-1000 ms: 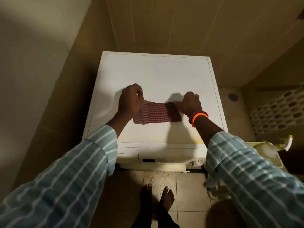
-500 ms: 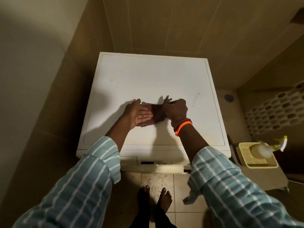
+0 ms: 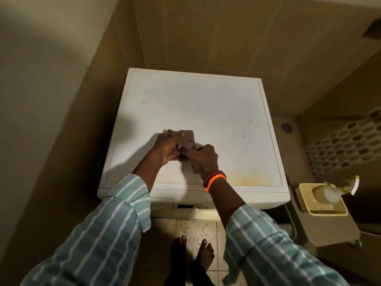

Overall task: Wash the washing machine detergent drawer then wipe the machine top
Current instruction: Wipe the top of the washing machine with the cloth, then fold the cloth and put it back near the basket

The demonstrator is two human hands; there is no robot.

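A white washing machine top (image 3: 195,104) fills the middle of the view, with a yellowish stain along its front edge and a few small marks. A small red-and-white checked cloth (image 3: 188,139), folded into a compact pad, lies on the top left of centre. My left hand (image 3: 167,148) grips the cloth's left side. My right hand (image 3: 201,158), with orange and red bands on its wrist, pinches the cloth's lower right corner. The machine's front panel (image 3: 185,206) shows below the top edge; the detergent drawer cannot be made out.
A spray bottle (image 3: 334,193) lies in a yellow basket (image 3: 309,211) on a low stand to the right of the machine. A perforated hamper (image 3: 346,145) stands behind it. Tiled walls close in at the left and back. My bare feet (image 3: 191,252) stand on wet floor tiles.
The cloth, spread wide between my hands a second ago, has been folded into a small pad. Both hands have come together over it, shifted left on the top.
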